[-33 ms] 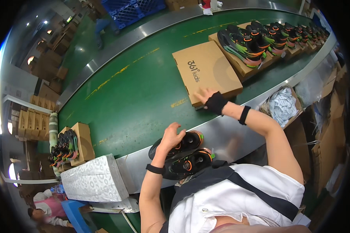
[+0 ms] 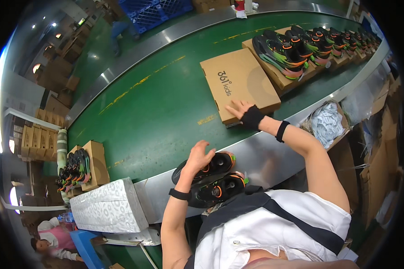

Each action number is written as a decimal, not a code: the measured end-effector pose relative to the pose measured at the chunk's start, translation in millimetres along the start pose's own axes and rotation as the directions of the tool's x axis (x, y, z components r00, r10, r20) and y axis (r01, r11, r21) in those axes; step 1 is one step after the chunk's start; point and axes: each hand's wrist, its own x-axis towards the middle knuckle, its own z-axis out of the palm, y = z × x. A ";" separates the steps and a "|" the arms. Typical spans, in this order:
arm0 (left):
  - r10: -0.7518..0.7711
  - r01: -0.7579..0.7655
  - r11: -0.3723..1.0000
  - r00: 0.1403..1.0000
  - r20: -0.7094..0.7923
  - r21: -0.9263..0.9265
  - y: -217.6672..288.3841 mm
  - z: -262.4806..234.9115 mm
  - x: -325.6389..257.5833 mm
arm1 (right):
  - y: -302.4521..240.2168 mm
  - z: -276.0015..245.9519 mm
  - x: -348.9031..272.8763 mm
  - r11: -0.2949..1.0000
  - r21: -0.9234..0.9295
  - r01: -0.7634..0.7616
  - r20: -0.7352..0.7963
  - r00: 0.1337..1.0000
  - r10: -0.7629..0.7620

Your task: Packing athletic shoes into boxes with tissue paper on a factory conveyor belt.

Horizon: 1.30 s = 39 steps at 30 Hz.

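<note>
A closed brown shoebox (image 2: 240, 76) lies on the green conveyor belt in front of me. My right hand (image 2: 241, 111), in a black wrist band, rests with spread fingers on the near edge of its lid. Over the metal edge of the line, my left hand (image 2: 200, 157) hovers above a pair of black sneakers with orange and green trim. Its fingers are slightly curved, the thumb apart, and nothing shows between them. The farther sneaker (image 2: 220, 163) is partly covered by this hand and wrist; the nearer sneaker (image 2: 220, 190) lies beside it, close to my body.
More sneakers (image 2: 283, 54) stand on shoeboxes in a row to the far right. A carton of crumpled white paper (image 2: 325, 123) sits by my right elbow. At left are a white patterned wrapped block (image 2: 105, 206), another sneaker group (image 2: 78, 166), and a person in pink (image 2: 58, 237).
</note>
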 end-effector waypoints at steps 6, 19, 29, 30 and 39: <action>0.020 -0.017 1.000 0.909 -0.415 0.011 22.9 -1.7 18.9 | -26.8 -33.5 6.6 0.970 0.206 0.127 -0.248 0.966 -0.074; -0.385 0.326 0.872 0.918 0.099 0.364 -39.3 -38.4 -10.0 | 9.7 -10.4 -75.3 -0.078 0.962 -0.261 0.045 -0.129 0.991; -0.038 0.027 0.999 0.734 -0.678 -0.026 -105.5 -84.1 -99.8 | -114.6 -63.8 79.5 0.815 0.554 -0.171 -0.208 0.919 0.334; -0.063 0.066 0.998 0.713 -0.698 -0.023 -119.6 -97.0 -117.0 | -119.4 -50.7 80.7 0.788 0.578 -0.211 0.025 0.970 0.242; -0.817 0.971 0.198 0.088 -0.570 -0.134 -275.5 -163.1 -359.7 | -169.5 4.8 87.7 0.788 0.512 -0.341 0.795 0.535 -0.285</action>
